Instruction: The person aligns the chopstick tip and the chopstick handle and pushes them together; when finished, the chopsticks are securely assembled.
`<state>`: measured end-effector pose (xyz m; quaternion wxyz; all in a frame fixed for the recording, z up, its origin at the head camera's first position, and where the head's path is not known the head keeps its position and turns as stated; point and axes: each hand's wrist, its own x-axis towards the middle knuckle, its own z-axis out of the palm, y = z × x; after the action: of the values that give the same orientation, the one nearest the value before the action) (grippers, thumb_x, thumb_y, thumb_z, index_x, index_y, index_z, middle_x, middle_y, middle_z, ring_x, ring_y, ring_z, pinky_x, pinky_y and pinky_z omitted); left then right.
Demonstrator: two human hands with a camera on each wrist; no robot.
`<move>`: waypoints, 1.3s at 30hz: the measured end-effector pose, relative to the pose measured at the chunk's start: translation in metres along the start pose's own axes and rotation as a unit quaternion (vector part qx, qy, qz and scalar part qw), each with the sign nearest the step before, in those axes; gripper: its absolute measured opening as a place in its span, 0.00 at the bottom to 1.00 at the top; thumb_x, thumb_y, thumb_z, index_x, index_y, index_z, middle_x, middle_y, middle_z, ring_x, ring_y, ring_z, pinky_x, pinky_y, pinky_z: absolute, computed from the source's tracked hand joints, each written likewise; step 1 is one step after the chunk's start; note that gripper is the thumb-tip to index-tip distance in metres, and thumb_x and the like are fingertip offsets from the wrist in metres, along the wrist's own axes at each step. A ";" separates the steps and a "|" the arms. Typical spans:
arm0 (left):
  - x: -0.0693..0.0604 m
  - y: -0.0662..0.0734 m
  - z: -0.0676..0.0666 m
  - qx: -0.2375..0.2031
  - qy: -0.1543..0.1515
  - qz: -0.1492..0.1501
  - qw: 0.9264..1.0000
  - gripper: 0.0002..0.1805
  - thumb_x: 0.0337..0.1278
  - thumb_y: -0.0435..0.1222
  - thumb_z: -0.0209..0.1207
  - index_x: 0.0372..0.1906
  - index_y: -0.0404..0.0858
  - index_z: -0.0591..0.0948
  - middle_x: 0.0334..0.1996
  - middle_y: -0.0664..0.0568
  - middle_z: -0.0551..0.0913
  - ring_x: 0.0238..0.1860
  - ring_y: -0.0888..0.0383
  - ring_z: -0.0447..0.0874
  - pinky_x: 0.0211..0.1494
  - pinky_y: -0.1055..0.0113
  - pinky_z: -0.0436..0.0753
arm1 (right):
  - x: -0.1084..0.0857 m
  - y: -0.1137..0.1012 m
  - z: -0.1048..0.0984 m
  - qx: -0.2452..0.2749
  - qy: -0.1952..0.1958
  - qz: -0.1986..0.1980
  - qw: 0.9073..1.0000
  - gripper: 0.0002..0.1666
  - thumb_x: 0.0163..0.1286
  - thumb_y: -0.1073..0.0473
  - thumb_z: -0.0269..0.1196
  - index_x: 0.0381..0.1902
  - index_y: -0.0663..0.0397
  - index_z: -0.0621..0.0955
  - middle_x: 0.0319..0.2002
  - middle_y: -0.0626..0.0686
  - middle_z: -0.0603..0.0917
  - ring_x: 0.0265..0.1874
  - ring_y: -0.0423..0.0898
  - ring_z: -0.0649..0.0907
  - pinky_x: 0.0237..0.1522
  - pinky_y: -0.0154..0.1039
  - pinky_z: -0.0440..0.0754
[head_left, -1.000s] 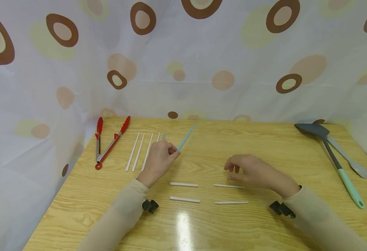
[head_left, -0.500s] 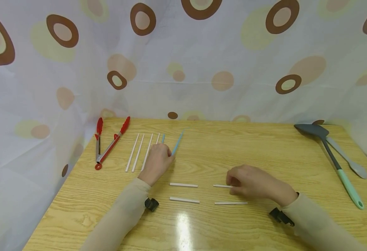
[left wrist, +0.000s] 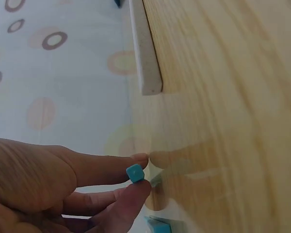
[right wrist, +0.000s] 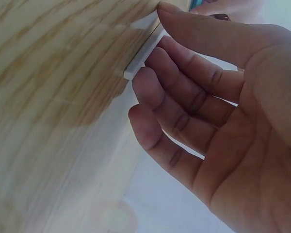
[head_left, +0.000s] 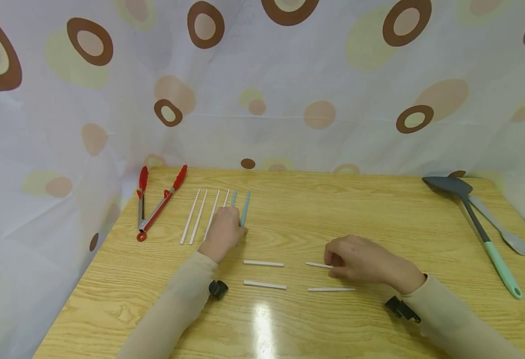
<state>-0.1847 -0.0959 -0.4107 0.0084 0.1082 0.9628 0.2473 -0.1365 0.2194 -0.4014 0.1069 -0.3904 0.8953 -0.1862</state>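
My left hand (head_left: 223, 233) pinches a blue chopstick (head_left: 246, 208) between thumb and fingers; its square end (left wrist: 135, 173) shows in the left wrist view. Another blue chopstick (head_left: 234, 197) lies beside it, partly covered by the hand. To their left several white chopsticks (head_left: 190, 217) lie side by side, pointing away from me. At the centre right, my right hand (head_left: 356, 257) has its thumb and index finger at a short white stick (right wrist: 143, 56) on the table, which it grips near the middle. The hand hides that stick's right part in the head view.
Three other short white sticks lie crosswise in front: an upper left stick (head_left: 263, 263), a lower left stick (head_left: 264, 285) and a lower right stick (head_left: 331, 289). Red tongs (head_left: 154, 214) lie spread at the left. A spatula (head_left: 477, 224) and a grey spoon (head_left: 500, 229) lie at the right.
The blue chopstick in my left hand has swung leftward and come down, now nearly parallel to the others. My right hand has lowered onto the upper right short white stick.
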 end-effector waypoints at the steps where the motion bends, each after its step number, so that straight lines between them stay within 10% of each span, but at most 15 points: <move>1: 0.000 0.000 0.000 -0.001 -0.002 -0.001 1.000 0.23 0.52 0.26 0.70 0.06 0.36 0.77 0.02 0.58 0.68 0.04 0.66 0.65 0.11 0.74 0.69 | 0.000 0.000 0.000 -0.001 0.001 -0.001 1.000 0.10 0.61 0.59 0.73 0.33 0.44 0.80 0.27 0.35 0.75 0.25 0.31 0.74 0.27 0.34 0.75; 23: -0.003 0.002 -0.004 0.015 -0.016 -0.015 1.000 0.21 0.52 0.26 0.71 0.09 0.36 0.77 0.05 0.54 0.73 0.07 0.63 0.70 0.17 0.72 0.74 | -0.001 0.004 0.002 -0.012 0.021 -0.040 0.999 0.11 0.62 0.66 0.71 0.30 0.46 0.80 0.29 0.37 0.78 0.26 0.32 0.75 0.28 0.35 0.76; 29: -0.011 0.016 -0.010 0.011 -0.048 0.053 0.997 0.11 0.51 0.29 0.72 0.21 0.34 0.82 0.20 0.50 0.81 0.20 0.58 0.77 0.24 0.67 0.77 | -0.001 0.004 0.002 -0.015 0.013 -0.028 0.999 0.11 0.62 0.66 0.71 0.30 0.46 0.80 0.29 0.37 0.78 0.26 0.32 0.74 0.28 0.35 0.76; 34: -0.020 0.024 -0.008 -0.014 -0.152 0.138 0.979 0.08 0.50 0.31 0.73 0.29 0.36 0.83 0.24 0.54 0.79 0.26 0.58 0.77 0.30 0.66 0.78 | -0.001 0.004 0.002 -0.023 0.014 -0.032 0.999 0.10 0.63 0.66 0.70 0.30 0.46 0.80 0.29 0.37 0.77 0.26 0.32 0.74 0.28 0.34 0.76; 39: -0.025 0.030 -0.006 -0.009 -0.189 0.165 0.968 0.11 0.45 0.33 0.76 0.30 0.37 0.83 0.26 0.55 0.80 0.28 0.60 0.77 0.34 0.66 0.78 | -0.002 0.003 0.002 -0.024 0.012 -0.030 0.999 0.10 0.64 0.66 0.70 0.31 0.46 0.80 0.29 0.38 0.77 0.26 0.33 0.74 0.28 0.34 0.75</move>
<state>-0.1545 -0.0788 -0.3922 0.1501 0.3102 0.9103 0.2294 -0.1366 0.2220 -0.4045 0.0812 -0.4170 0.8887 -0.1725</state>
